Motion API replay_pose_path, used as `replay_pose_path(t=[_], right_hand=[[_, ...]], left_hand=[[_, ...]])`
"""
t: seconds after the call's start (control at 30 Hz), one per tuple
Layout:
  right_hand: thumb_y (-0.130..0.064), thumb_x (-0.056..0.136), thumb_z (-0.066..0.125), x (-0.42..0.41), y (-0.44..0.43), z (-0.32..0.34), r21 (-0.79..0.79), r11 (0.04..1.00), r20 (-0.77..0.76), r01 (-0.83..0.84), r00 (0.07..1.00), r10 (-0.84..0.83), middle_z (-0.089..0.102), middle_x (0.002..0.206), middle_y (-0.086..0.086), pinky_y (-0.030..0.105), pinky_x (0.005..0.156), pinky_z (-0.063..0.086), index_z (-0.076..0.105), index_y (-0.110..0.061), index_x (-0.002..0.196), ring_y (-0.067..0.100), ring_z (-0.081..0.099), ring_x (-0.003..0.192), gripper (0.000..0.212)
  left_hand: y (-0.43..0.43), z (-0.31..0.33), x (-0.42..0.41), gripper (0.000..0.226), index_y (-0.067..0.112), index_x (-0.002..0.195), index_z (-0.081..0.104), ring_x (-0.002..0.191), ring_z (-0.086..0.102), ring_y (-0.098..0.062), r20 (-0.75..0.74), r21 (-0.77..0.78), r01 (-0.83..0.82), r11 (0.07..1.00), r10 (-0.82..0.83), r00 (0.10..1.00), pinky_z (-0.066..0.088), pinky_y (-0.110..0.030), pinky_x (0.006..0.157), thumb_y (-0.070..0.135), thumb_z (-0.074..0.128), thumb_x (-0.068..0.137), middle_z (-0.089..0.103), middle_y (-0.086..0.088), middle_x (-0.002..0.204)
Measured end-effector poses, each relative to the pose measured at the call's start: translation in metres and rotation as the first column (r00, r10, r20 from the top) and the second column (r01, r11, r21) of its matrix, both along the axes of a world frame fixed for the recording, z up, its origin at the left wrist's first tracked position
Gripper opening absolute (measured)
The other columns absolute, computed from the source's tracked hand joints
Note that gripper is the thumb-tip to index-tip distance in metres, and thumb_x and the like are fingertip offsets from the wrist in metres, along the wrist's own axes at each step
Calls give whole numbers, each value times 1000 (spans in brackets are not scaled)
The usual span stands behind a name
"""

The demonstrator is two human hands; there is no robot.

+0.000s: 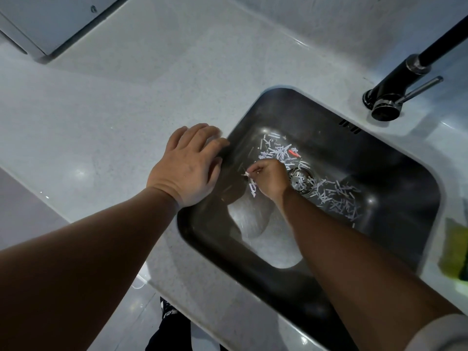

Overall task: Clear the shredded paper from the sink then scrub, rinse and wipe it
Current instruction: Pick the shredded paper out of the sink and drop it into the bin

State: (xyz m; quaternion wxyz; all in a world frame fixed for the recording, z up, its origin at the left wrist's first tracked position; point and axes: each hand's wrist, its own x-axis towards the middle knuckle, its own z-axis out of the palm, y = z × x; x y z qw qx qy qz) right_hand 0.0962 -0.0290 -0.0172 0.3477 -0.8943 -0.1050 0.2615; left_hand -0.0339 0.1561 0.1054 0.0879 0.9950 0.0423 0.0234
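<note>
now, pinching: right fingertips [249, 173] curled together on a few strips of shredded paper [253, 188], just left of the drain strainer [301, 177]. behind them the right hand [268, 178], low on the floor of the sink [316, 115], close against the strainer's left side. more paper in two loose heaps: one just beyond the strainer, with a red scrap [293, 153] in it, the other to the right of the strainer and slightly nearer.

better to sweep both heaps together with the side of the hand first, then lift in bunches; strip by strip looks slow. keep the strips off the strainer holes. probably wise to leave the water closed until all is out, to avoid wet strips sticking to the metal.

farther left of the strainer, the left hand [187, 163] flat on the sink's edge, fingers straight and close together, holding nothing; useful as support while leaning in.

far beyond the strainer and to the right, a black faucet [395, 97]. far right of the strainer, something green [453, 249], too blurred to name.

no brand, label or readable writing to report.
</note>
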Motion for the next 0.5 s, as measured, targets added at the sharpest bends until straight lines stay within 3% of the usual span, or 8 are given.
replay_pose_path(t=[0.07,0.17,0.27,0.37,0.43,0.5], right_hand=[[1,87,69,7,14,5,4,1000,87,5,996,-5,75,81,-2,8,71,46,82,-14,89,9,66,74,20],[3,86,59,20,35,2,-45,999,151,-25,988,31,77,95,9,24,84,54,81,-13,96,26,71,91,29],[0,83,58,20,45,-1,-235,953,182,-190,955,235,71,107,18,35,88,55,74,-6,103,37,67,101,27],[-8,88,58,0,45,-11,-338,880,119,-334,912,392,58,131,20,42,104,46,66,-2,121,39,55,123,35],[-27,87,59,-19,39,-31,-372,840,63,-395,892,447,50,139,14,45,105,46,57,-13,135,38,51,127,51],[-47,80,51,-41,33,-42,-383,828,69,-409,881,467,48,141,-2,48,99,52,42,-36,144,32,57,123,66]], left_hand=[[0,0,0,46,22,142,51,143,38,-28,5,6,0,1000,0,1000,26,-50,121,40,41,101,49,-6,148],[0,0,0,45,21,141,53,142,39,-28,24,10,7,1000,-7,1000,27,-49,120,38,43,100,50,-6,147],[-1,0,0,43,20,139,55,141,41,-29,41,1,10,1000,-10,999,29,-49,118,36,45,100,52,-6,145],[0,0,0,43,19,139,55,140,42,-29,60,-3,11,1000,-11,998,30,-50,117,35,46,100,52,-6,144],[0,0,0,43,19,138,56,139,42,-29,63,-2,10,1000,-10,998,30,-50,117,35,46,99,53,-7,144],[0,0,0,43,18,138,56,139,43,-30,64,-4,10,1000,-10,998,30,-51,117,34,46,99,53,-7,143]])
